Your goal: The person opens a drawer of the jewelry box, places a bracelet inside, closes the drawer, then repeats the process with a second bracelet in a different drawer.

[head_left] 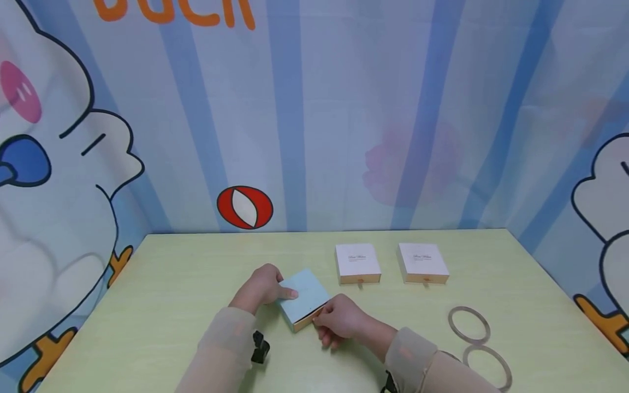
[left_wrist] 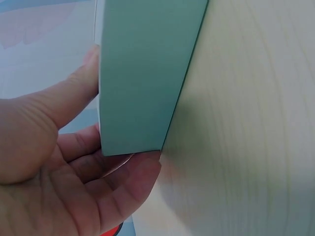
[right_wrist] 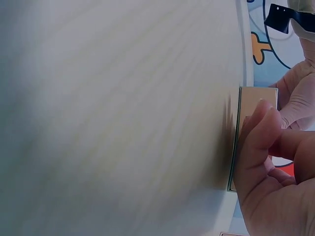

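A light-blue drawer box with a tan front face sits at an angle near the table's middle. My left hand grips its left rear part, thumb over the top and fingers curled behind the end, as the left wrist view shows against the green-looking side. At the tan front, my right hand pinches with thumb and index finger; whatever lies between those fingertips is hidden. A dark narrow gap runs between the blue sleeve and the tan drawer front in the head view.
Two white drawer boxes, one left and one right, stand farther back, each with a small tab in front. Tan rings lie at the right, partly behind my right sleeve. A printed curtain hangs behind the table.
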`<act>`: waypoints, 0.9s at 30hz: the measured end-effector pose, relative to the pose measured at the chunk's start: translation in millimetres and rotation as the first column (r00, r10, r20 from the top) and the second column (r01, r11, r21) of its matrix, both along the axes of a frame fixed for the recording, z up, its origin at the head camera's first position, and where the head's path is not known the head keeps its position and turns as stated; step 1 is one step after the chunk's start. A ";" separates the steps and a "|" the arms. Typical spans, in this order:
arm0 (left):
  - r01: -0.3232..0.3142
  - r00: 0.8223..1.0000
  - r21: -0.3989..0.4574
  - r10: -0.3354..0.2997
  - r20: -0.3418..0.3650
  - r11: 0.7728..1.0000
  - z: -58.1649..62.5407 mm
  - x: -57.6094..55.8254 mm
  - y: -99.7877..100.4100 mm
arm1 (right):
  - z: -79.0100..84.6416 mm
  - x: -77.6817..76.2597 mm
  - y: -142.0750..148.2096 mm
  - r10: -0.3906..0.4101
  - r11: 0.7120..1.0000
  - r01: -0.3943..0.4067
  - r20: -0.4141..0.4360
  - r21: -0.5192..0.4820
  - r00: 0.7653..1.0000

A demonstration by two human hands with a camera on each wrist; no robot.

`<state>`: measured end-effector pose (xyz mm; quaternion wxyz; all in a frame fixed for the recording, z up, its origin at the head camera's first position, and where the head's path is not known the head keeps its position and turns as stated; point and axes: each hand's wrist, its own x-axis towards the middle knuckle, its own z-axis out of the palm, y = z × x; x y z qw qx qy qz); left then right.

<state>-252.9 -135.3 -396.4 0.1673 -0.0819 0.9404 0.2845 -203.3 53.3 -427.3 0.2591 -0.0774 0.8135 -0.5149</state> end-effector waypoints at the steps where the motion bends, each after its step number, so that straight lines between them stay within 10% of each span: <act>1: 0.000 1.000 -0.003 0.000 0.000 1.000 0.4 0.0 0.0 | 0.0 0.0 0.0 -0.001 1.000 0.001 0.003 -0.001 1.000; 27: 0.022 1.000 -0.013 -0.022 -0.017 1.000 3.1 4.3 -0.2 | 2.0 7.8 1.8 -0.012 1.000 0.012 0.002 0.005 1.000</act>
